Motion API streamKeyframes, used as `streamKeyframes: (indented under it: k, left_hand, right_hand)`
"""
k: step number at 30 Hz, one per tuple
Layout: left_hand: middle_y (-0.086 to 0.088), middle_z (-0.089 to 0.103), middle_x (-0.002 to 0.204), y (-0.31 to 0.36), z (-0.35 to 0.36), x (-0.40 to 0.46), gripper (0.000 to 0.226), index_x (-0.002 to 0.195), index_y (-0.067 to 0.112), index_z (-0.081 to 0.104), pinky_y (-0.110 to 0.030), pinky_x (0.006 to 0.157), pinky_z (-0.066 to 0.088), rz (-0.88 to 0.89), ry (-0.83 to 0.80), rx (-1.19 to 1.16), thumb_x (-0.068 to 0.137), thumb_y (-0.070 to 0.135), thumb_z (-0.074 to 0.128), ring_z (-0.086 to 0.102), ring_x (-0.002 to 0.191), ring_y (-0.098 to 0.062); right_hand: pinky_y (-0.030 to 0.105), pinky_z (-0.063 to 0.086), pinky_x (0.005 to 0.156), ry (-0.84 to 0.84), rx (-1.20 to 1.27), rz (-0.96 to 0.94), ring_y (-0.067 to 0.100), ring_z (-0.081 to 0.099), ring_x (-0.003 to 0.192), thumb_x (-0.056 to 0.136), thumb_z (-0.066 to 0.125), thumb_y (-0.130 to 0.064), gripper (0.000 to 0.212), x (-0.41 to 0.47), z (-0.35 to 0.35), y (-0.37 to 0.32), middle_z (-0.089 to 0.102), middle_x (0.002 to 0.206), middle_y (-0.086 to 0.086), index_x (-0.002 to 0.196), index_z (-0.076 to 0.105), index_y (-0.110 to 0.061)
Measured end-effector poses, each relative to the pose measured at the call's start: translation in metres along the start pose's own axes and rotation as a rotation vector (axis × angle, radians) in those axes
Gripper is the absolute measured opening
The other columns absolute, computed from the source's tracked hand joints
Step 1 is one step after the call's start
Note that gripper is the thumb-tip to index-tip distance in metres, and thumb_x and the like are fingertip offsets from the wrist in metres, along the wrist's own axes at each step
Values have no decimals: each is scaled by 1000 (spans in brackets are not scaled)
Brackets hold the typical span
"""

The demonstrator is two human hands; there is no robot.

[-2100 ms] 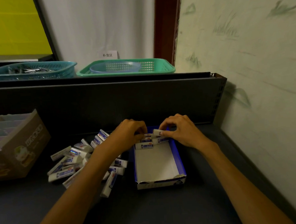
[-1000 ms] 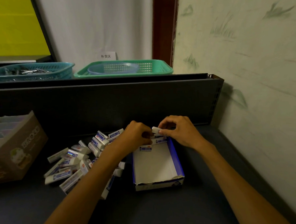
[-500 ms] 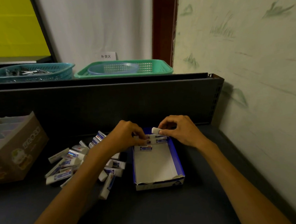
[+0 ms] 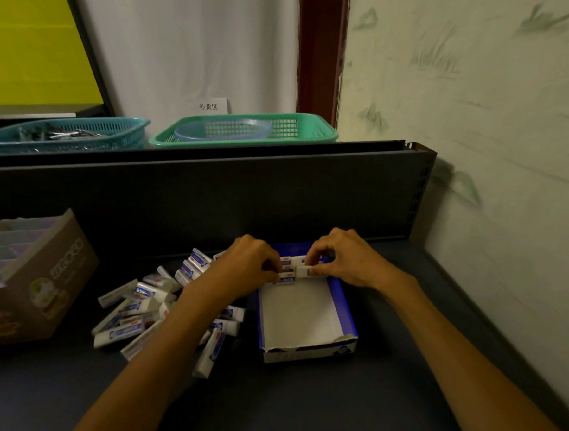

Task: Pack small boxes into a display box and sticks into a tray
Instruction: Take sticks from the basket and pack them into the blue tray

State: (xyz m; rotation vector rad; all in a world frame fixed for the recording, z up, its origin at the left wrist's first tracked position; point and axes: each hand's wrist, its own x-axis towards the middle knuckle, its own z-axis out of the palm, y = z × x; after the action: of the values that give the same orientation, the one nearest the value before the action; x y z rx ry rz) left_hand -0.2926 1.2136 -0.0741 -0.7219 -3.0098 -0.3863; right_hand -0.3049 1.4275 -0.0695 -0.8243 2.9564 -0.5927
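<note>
A blue and white display box (image 4: 344,306) lies open on the dark table, its white floor mostly bare. A few small white boxes with blue labels (image 4: 287,277) sit in a row at its far end. My right hand (image 4: 343,261) pinches one small white box (image 4: 302,271) and holds it low against that row. My left hand (image 4: 246,266) rests its fingertips on the left end of the row; whether it grips a box is hidden. A loose heap of small boxes (image 4: 143,308) lies left of the display box, partly under my left forearm.
A brown cardboard carton (image 4: 39,277) with pale compartments stands at the left. A dark back panel (image 4: 193,200) rises behind the table, with a teal basket (image 4: 61,136) and a green basket (image 4: 242,132) on top. A wall (image 4: 505,170) closes the right side.
My right hand has lowered its small box from above the far end down to the row. My left hand went to the heap and back to the row's left end.
</note>
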Motion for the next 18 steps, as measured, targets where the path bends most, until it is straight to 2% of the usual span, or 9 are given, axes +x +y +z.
streamKeyframes:
  k: [6,12,14,18]
  left_hand:
    - [6,62,105,2,-1,0,18,102,23,67,-22,87,46,-24,-17,10,84,27,66,56,94,-4]
    - [6,61,107,2,0,1,18,102,25,67,-24,88,46,-45,-26,11,84,27,66,56,95,-4]
    - [6,61,108,3,0,1,18,103,24,66,-23,88,45,-46,-23,5,84,27,66,55,96,-4]
    - [5,60,111,4,-1,0,20,105,22,66,-24,90,45,-40,-31,-1,86,25,64,55,99,-5]
  right_hand:
    - [29,33,93,3,-79,-6,4,31,99,85,67,-34,23,-1,-1,-5,34,84,-24,108,65,-31]
    - [25,23,88,-2,-126,-46,2,30,97,87,65,-33,24,0,-1,-6,49,100,-15,111,68,-30]
    - [26,25,89,3,-112,-57,1,33,97,87,65,-33,22,2,1,-3,57,104,-14,108,69,-30]
    - [32,33,93,5,-104,-35,7,39,102,87,64,-34,18,4,5,3,52,100,-17,105,68,-34]
